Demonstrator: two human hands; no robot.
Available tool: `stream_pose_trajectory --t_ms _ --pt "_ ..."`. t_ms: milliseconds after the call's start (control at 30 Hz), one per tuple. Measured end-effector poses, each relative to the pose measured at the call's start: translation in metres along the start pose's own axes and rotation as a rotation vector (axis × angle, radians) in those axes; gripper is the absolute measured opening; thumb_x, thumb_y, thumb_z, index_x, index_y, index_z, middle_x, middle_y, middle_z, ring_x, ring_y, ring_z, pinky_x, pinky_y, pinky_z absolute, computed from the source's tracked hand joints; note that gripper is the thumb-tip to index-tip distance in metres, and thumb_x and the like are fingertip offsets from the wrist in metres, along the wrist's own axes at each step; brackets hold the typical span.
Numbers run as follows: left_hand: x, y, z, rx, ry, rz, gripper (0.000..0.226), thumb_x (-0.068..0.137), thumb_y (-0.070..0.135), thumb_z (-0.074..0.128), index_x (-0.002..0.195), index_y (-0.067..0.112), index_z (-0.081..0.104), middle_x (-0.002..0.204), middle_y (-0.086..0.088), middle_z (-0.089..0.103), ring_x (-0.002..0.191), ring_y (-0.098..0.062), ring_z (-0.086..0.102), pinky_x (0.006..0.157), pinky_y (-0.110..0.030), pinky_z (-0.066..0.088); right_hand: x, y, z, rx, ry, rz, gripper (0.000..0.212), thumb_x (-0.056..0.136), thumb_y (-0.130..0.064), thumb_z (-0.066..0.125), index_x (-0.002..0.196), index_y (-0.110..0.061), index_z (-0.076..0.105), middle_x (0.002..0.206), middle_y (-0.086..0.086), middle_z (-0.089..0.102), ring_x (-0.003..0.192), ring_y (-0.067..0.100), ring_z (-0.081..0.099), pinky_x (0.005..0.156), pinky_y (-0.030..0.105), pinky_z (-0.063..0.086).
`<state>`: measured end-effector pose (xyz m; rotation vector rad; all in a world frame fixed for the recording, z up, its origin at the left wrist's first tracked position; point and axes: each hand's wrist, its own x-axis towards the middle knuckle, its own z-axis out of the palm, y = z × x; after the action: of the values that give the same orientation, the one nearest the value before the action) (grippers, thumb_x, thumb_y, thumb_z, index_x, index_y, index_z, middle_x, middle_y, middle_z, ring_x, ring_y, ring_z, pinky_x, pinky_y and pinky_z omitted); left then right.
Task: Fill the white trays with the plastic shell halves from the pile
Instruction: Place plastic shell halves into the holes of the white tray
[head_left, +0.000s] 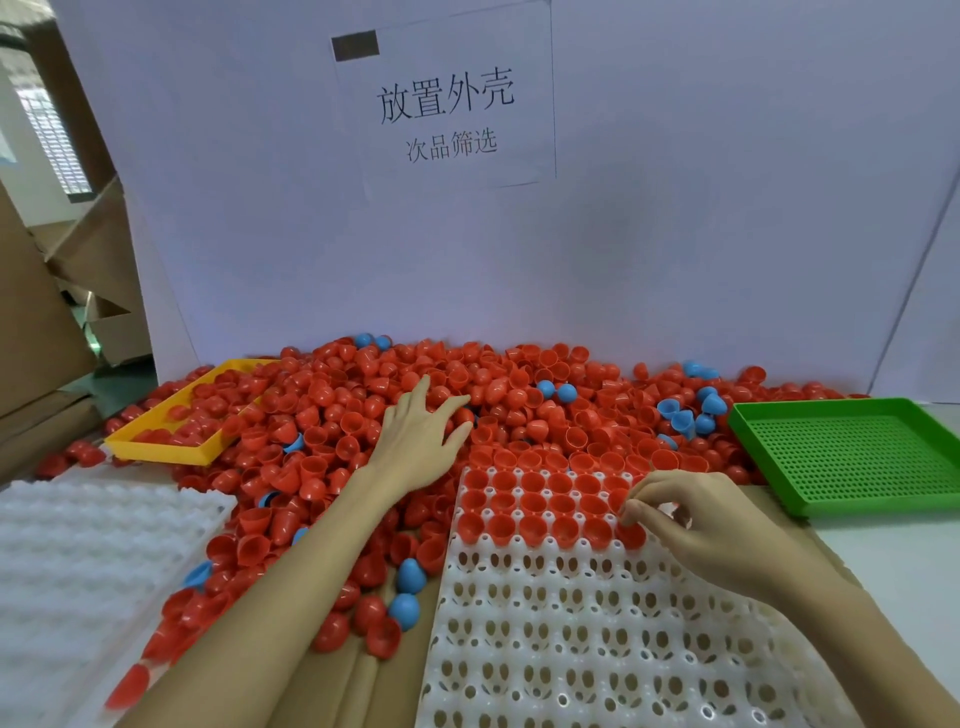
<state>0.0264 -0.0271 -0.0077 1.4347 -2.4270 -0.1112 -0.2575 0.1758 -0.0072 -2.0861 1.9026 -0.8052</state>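
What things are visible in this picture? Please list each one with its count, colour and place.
Shell halves pile: too many to count, mostly red, a few blue, across the middle of the table.
White tray: one, white, front centre; its three far rows hold red shells.
Second white tray: one, white, front left, no shells in it.
Yellow tray: one, yellow, left, partly covered by shells.
Green tray: one, green, perforated, right, nothing in it.
Paper sign: one, white with black characters, on the back wall.
Cardboard boxes: several, brown, far left.
Left hand: open, reaching into the pile.
Right hand: fingers pinched at the third row's right end.
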Motion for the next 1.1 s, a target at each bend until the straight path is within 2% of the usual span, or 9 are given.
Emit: stream_pose_trajectory --t_ms 133,267,367,467,567,700,867,967,1100 --pt "0.016 -0.009 0.004 0.067 -0.068 -0.012 0.058 0.110 0.052 0.036 0.163 0.030 0.030 0.170 -0.013 0.021 0.156 -0.031 0.019 0.127 -0.048 0.010 -0.001 -0.001 0.001 -0.009 -0.004 0.006 0.018 0.102 -0.031 0.065 0.096 -0.034 0.082 0.098 -0.027 0.072 0.097 -0.010 0.064 0.079 0.011 0.049" --pt "0.012 -0.006 0.003 -0.054 0.095 0.007 0.049 0.108 0.040 0.052 0.152 0.019 0.051 0.152 -0.011 0.042 0.141 -0.030 0.041 0.122 -0.044 0.025 -0.001 -0.004 0.000 -0.054 -0.016 -0.007 0.019 0.103 -0.031 0.063 0.099 -0.033 0.081 0.097 -0.026 0.071 0.095 -0.008 0.064 0.077 0.011 0.049" --pt "0.001 -0.001 -0.001 -0.174 0.226 0.033 0.043 0.104 0.030 0.062 0.145 0.017 0.058 0.145 -0.006 0.047 0.135 -0.030 0.046 0.117 -0.040 0.032 0.000 -0.007 0.000 -0.078 -0.029 -0.011 0.020 0.104 -0.032 0.061 0.101 -0.031 0.082 0.098 -0.026 0.071 0.093 -0.008 0.064 0.077 0.010 0.048" --pt "-0.016 0.012 -0.010 -0.319 0.388 0.079 0.037 0.098 0.023 0.071 0.134 0.022 0.063 0.136 0.003 0.051 0.130 -0.021 0.050 0.112 -0.031 0.031 0.000 -0.009 -0.001 -0.084 -0.036 -0.006 0.021 0.104 -0.033 0.061 0.102 -0.029 0.082 0.099 -0.025 0.071 0.092 -0.007 0.064 0.079 0.012 0.050" --pt "-0.041 0.037 -0.017 -0.528 0.507 0.150 0.030 0.091 0.017 0.079 0.116 0.025 0.065 0.120 0.010 0.057 0.118 -0.008 0.055 0.110 -0.033 0.042 0.000 -0.010 -0.002 -0.088 -0.035 -0.004 0.022 0.104 -0.033 0.061 0.101 -0.029 0.082 0.097 -0.024 0.071 0.092 -0.007 0.064 0.078 0.012 0.050" --pt "-0.081 0.073 -0.016 -0.789 0.446 0.218 0.029 0.093 0.014 0.077 0.109 0.033 0.062 0.109 0.012 0.064 0.107 -0.017 0.063 0.096 -0.028 0.052 -0.002 -0.011 -0.005 -0.071 -0.039 -0.006 0.022 0.104 -0.033 0.061 0.101 -0.029 0.082 0.094 -0.022 0.071 0.092 -0.004 0.065 0.078 0.017 0.053" --pt "-0.111 0.087 -0.002 -0.980 0.290 0.171 0.024 0.094 0.017 0.078 0.110 0.029 0.063 0.106 0.006 0.067 0.105 -0.024 0.066 0.094 -0.038 0.056 -0.004 -0.021 -0.007 0.032 0.051 0.011 0.017 0.102 -0.029 0.065 0.116 -0.033 0.073 0.102 -0.020 0.071 0.095 -0.004 0.066 0.082 0.022 0.058" --pt "-0.115 0.087 -0.002 -1.117 0.191 0.149 0.028 0.093 0.022 0.081 0.115 0.026 0.065 0.105 0.004 0.069 0.104 -0.023 0.069 0.092 -0.037 0.058 -0.006 -0.037 -0.010 0.366 -0.015 -0.005 0.033 0.098 -0.030 0.070 0.130 -0.038 0.064 0.106 -0.011 0.075 0.095 0.008 0.074 0.078 0.029 0.062" --pt "-0.117 0.086 -0.006 -1.229 0.086 0.177 0.035 0.091 0.022 0.082 0.122 0.025 0.064 0.112 -0.003 0.072 0.110 -0.025 0.071 0.094 -0.031 0.058 -0.010 -0.055 0.001 0.392 -0.083 -0.086 0.046 0.093 -0.034 0.076 0.132 -0.045 0.055 0.111 -0.016 0.073 0.099 0.007 0.074 0.080 0.026 0.062"
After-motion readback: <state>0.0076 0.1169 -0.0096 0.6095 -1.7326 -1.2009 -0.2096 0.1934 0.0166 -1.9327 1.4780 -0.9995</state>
